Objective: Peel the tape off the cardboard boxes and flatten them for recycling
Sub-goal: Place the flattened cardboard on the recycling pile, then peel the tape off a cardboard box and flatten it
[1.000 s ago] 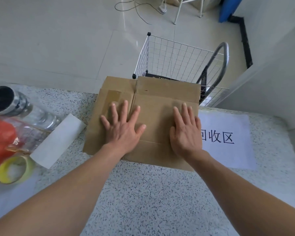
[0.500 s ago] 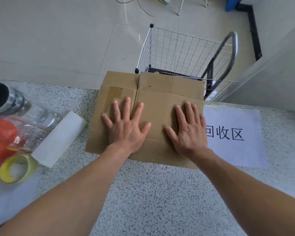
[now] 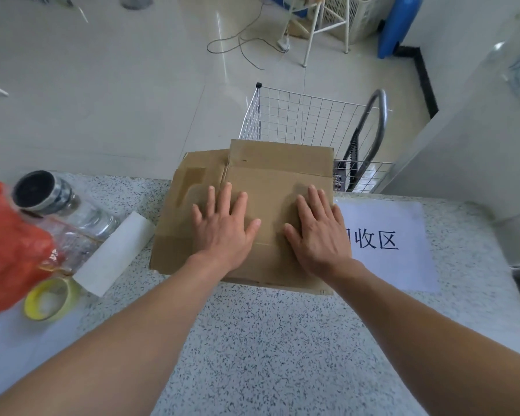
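Observation:
A flattened brown cardboard box (image 3: 270, 175) lies on the speckled table (image 3: 267, 340), its far flaps reaching past the table's back edge. A darker patch of tape residue (image 3: 189, 183) marks its left panel. My left hand (image 3: 222, 226) presses flat on the middle of the box, fingers spread. My right hand (image 3: 320, 232) presses flat on its right side, fingers spread, close to the box's right edge. Neither hand holds anything.
A white paper sign (image 3: 391, 244) with printed characters lies right of the box. At the left are a glass jar (image 3: 57, 205), an orange plastic bag (image 3: 3, 250), a yellow tape roll (image 3: 48, 298) and a white strip (image 3: 114, 253). A wire cart (image 3: 312, 121) stands behind the table.
Both hands stay pressed flat on the box. The view has tilted up, showing more of the floor and cart; the box's far right flap now sits slightly offset from the left one.

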Demonstrator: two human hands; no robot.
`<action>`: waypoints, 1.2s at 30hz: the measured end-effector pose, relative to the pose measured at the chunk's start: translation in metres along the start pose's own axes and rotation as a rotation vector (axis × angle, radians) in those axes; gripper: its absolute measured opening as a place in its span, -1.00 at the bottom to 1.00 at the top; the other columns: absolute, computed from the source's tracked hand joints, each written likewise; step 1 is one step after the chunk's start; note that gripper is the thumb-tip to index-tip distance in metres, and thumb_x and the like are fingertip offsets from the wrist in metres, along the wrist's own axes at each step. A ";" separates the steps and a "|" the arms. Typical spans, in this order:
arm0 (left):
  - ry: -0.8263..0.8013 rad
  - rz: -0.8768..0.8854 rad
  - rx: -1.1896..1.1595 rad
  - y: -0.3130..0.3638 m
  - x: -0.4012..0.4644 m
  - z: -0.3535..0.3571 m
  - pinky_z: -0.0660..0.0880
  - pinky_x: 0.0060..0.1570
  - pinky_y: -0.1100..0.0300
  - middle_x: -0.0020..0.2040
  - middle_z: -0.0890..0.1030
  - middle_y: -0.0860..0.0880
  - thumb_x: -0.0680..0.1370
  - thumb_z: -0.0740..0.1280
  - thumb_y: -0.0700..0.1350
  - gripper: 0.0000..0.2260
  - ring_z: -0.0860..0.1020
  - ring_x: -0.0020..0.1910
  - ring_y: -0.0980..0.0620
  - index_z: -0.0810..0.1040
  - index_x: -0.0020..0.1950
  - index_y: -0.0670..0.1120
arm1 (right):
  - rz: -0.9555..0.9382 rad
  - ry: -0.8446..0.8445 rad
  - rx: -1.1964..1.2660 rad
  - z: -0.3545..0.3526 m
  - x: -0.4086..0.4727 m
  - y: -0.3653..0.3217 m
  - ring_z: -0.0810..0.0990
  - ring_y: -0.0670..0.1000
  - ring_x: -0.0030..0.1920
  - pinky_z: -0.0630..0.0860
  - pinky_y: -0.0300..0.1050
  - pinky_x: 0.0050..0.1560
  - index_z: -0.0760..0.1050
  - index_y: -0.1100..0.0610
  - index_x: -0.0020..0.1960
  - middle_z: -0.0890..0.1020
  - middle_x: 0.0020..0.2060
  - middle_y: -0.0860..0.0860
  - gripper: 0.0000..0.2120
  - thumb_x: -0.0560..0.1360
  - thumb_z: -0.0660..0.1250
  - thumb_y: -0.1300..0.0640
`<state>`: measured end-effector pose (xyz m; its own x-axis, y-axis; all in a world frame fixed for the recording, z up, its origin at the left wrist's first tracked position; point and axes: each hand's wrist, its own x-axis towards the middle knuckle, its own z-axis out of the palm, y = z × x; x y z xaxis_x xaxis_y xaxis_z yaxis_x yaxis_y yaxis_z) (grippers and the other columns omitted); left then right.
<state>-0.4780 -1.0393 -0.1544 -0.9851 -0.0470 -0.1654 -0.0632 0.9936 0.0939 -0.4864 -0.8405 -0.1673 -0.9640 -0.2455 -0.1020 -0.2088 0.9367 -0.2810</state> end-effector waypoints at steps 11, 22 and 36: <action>0.074 0.197 -0.023 0.117 -0.085 -0.059 0.04 0.55 -0.18 0.64 0.05 0.00 0.67 -0.01 0.22 -0.47 -0.03 0.61 -0.09 0.11 0.61 0.06 | 0.004 0.122 0.150 -0.090 -0.105 0.049 0.08 0.10 0.60 0.11 0.08 0.53 0.14 0.15 0.60 0.15 0.59 0.12 -0.35 0.65 -0.06 -0.22; 0.054 0.614 -0.048 0.342 -0.212 -0.056 0.22 0.44 -0.06 0.50 0.36 -0.01 0.65 0.01 0.17 -0.50 0.25 0.49 -0.07 0.34 0.50 -0.06 | 0.297 0.314 0.106 -0.152 -0.330 0.225 0.59 0.21 0.12 0.54 0.02 -0.02 0.50 0.21 0.23 0.60 0.15 0.12 -0.61 0.59 0.25 -0.07; -0.026 1.308 -0.113 0.617 -0.334 -0.026 0.45 0.15 0.00 0.15 0.61 -0.08 0.52 -0.07 0.21 -0.40 0.54 0.16 -0.13 0.58 0.19 -0.12 | 1.094 0.498 0.032 -0.208 -0.600 0.357 0.47 0.12 0.35 0.42 -0.01 0.21 0.50 0.13 0.35 0.53 0.36 0.03 -0.61 0.63 0.24 -0.07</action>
<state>-0.1918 -0.4129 -0.0160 -0.3247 0.9414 0.0915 0.9158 0.2887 0.2793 -0.0171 -0.3075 -0.0083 -0.5877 0.8055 0.0765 0.7568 0.5807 -0.3001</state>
